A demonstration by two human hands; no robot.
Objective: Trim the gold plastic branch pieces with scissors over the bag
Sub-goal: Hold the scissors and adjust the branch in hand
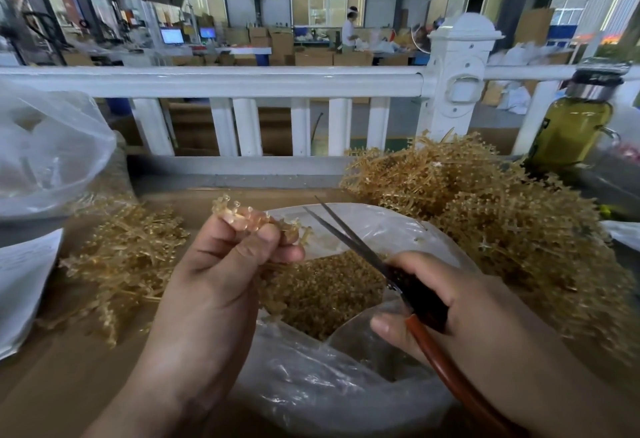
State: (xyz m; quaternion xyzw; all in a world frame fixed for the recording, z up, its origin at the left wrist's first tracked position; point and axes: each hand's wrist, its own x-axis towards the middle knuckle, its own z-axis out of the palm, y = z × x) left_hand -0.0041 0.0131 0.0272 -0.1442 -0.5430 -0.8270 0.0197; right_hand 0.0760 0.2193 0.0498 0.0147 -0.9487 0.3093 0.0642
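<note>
Left hand (pixel 221 264) fingers curled, pinching a gold branch piece (pixel 249 217) at the fingertips, held above the open clear bag (pixel 311 385). Right hand (pixel 460 313) wrapped around the scissors (pixel 374 261) handles; blades slightly parted, tips pointing toward the piece, not touching it. Bag holds trimmed gold bits. Loose branch pile (pixel 128 257) left of the bag, bigger pile (pixel 502 216) right, both on the cardboard surface (pixel 69 385).

head-worn view, down-forward, close over hands (pixel 311 292)
</note>
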